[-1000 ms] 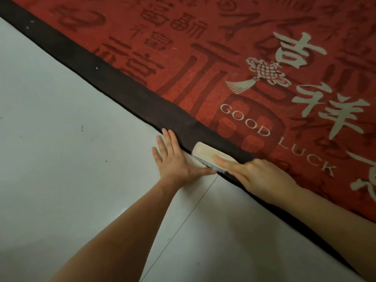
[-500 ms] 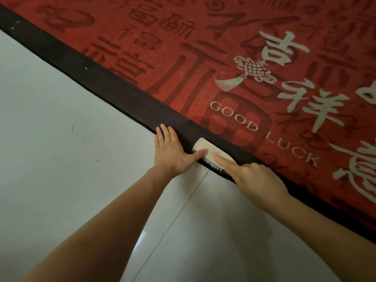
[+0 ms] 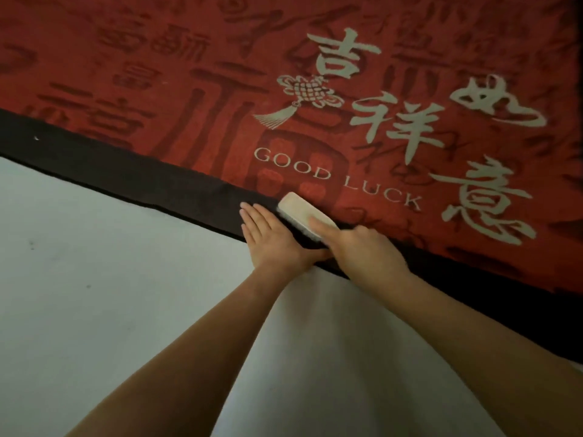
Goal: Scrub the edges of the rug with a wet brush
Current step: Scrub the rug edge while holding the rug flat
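A red rug (image 3: 220,74) with pale lettering and a dark border (image 3: 132,175) lies across the top of the head view. A white scrub brush (image 3: 298,212) sits bristles down on the dark border, below the words GOOD LUCK. My right hand (image 3: 362,250) grips the brush's near end, with the index finger laid along its top. My left hand (image 3: 271,238) rests flat with straight fingers on the rug's edge and floor, just left of the brush. Its thumb reaches under my right hand.
Pale tiled floor (image 3: 94,294) fills the lower left and bottom of the view, with a few small dark specks. The rug's border runs diagonally from the left edge down to the right edge.
The view has swung, so the rug's edge now looks flatter. My two hands have drawn closer together, and the brush has slid a little along the border, further onto it.
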A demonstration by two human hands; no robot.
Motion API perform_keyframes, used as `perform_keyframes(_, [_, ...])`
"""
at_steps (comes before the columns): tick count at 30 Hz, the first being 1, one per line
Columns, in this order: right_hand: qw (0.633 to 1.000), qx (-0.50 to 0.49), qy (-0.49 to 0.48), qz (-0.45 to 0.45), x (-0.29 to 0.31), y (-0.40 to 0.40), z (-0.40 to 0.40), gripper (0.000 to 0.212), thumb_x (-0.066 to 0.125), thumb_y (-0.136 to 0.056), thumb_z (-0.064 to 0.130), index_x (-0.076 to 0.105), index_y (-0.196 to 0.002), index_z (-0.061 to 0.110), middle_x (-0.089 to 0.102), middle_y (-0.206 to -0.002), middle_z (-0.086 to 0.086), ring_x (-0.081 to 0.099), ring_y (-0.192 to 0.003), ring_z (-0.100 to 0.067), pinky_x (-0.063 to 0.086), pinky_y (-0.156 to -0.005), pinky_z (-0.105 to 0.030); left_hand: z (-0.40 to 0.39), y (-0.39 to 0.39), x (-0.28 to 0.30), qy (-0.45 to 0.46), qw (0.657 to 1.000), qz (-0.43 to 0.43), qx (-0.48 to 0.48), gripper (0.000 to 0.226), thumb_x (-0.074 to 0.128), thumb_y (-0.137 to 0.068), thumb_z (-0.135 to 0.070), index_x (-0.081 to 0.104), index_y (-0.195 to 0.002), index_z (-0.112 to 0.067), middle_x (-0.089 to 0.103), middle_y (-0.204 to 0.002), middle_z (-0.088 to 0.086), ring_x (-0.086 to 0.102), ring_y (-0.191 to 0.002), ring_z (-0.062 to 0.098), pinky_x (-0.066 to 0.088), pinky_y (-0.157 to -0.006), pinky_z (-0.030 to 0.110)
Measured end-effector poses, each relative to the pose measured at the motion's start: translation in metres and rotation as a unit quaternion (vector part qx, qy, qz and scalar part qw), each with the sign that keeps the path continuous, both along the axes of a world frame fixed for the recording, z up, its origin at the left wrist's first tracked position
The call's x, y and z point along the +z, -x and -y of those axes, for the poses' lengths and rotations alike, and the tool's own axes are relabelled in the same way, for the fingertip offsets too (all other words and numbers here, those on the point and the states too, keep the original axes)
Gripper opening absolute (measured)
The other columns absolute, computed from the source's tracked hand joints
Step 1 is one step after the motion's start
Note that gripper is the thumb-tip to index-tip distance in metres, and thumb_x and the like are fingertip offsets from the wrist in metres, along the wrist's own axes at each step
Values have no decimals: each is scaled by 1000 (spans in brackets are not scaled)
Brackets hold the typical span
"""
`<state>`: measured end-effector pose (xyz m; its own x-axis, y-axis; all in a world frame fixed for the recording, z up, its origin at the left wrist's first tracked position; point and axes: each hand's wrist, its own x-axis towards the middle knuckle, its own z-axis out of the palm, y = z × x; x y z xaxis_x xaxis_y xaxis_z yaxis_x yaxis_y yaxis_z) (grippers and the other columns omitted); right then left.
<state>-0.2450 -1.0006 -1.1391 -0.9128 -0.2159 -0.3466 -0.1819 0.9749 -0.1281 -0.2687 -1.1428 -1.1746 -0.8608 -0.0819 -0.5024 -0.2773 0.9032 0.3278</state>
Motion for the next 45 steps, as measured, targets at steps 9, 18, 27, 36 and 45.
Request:
perform_keyframes(9, [999,3,-44,1,-6,-34,-54,67,39,-100,22,3,-148,53,67,-90,-9,66,-80,-31,50,-71,-39,5,-1,2,45,998,34,-29,166,73,-48,-83,-31,-144,3,-37,-152,23,-31,-143,33,-14,-117,42])
perform_keyframes(18, [996,-29,84,10,-12,-2,30,61,41,-99,20,16,-148,47,63,-101,-14,63,-93,-35,45,-73,-40,4,-4,-4,67,997,0,-41,141,68,-72,-68,-27,-144,6,-33,-153,25,-30,-144,34,-14,-117,41])
perform_keyframes(27, [988,-139,49,50,-11,-61,-28,65,36,-98,19,10,-146,53,62,-103,-14,60,-92,-36,40,-70,-38,-44,-16,7,-5,997,28,-71,138,76,-73,-57,-22,-147,7,-30,-154,26,-25,-146,35,-10,-119,42])
perform_keyframes(36, [999,-53,-6,10,8,-86,-118,45,25,-102,45,2,-138,60,57,-78,4,64,-81,-24,42,-66,-35,-64,-36,-1,21,999,1,-47,162,70,-50,-84,-24,-146,6,-28,-155,27,-26,-145,37,-13,-118,45])
perform_keyframes(45, [993,-106,-37,-26,-7,-46,-43,37,33,-103,45,46,-128,22,64,-112,-8,63,-101,-30,38,-68,-36,-65,-38,-9,40,998,-34,-40,144,62,-67,-78,-23,-146,7,-28,-155,26,-25,-146,34,-12,-119,46])
